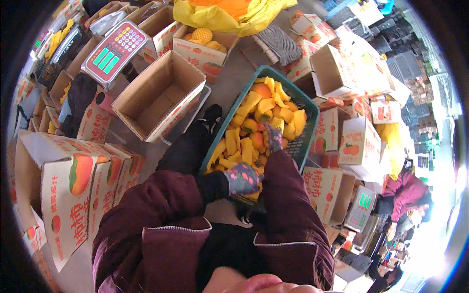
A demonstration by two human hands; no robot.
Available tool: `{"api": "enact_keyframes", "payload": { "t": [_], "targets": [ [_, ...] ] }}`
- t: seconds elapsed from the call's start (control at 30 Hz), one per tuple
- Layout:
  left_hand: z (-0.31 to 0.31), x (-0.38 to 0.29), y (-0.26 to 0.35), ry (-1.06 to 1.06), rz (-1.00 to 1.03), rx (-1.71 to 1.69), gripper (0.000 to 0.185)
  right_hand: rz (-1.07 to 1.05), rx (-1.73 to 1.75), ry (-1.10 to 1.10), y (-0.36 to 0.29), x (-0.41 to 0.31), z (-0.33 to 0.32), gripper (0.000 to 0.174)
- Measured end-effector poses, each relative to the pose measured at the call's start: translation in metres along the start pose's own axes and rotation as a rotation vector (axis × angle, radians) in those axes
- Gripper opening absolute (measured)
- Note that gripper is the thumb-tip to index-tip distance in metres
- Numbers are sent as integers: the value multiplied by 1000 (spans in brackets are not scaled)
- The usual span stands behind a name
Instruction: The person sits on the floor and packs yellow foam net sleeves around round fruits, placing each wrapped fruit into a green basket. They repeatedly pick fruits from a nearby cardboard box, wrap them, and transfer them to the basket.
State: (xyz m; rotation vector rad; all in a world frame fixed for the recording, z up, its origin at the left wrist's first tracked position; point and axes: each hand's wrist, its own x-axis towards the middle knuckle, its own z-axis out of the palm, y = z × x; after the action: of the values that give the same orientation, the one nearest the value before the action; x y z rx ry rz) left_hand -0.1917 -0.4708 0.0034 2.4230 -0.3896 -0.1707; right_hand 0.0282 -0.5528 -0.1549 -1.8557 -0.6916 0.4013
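Observation:
A green plastic crate [312, 128] stands before me, holding yellow-orange fruit [257, 139] mixed with yellow foam sleeves [231, 141]. Both my hands wear grey patterned gloves with pink spots. Over the near end of the crate, my left hand [243, 178] is curled, its palm side turned away. Farther in, my right hand [274, 136] reaches down among the fruit and sleeves, touching the heap. The fingers of neither hand show well enough to tell if they grip anything.
To the left are an open carton [177, 115] and a digital scale [114, 53]. Printed cartons [73, 190] stand near left; more cartons [328, 186] line the right. Beyond the crate sit a fruit-filled box [199, 55] and a yellow bag [234, 22]. Another person [406, 194] is at far right.

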Motion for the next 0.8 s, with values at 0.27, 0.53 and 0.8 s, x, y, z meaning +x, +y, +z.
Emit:
{"api": "enact_keyframes", "payload": {
  "t": [0.27, 0.53, 0.8],
  "targets": [
    [13, 0, -2, 491, 248, -169, 23, -47, -1006, -348, 61, 94, 71, 45],
    [20, 18, -25, 484, 39, -54, 32, -83, -1040, -389, 67, 121, 110, 47],
    [8, 26, -40, 547, -12, -18, 41, 379, 3, -369, 47, 110, 84, 48]
  ]
}}
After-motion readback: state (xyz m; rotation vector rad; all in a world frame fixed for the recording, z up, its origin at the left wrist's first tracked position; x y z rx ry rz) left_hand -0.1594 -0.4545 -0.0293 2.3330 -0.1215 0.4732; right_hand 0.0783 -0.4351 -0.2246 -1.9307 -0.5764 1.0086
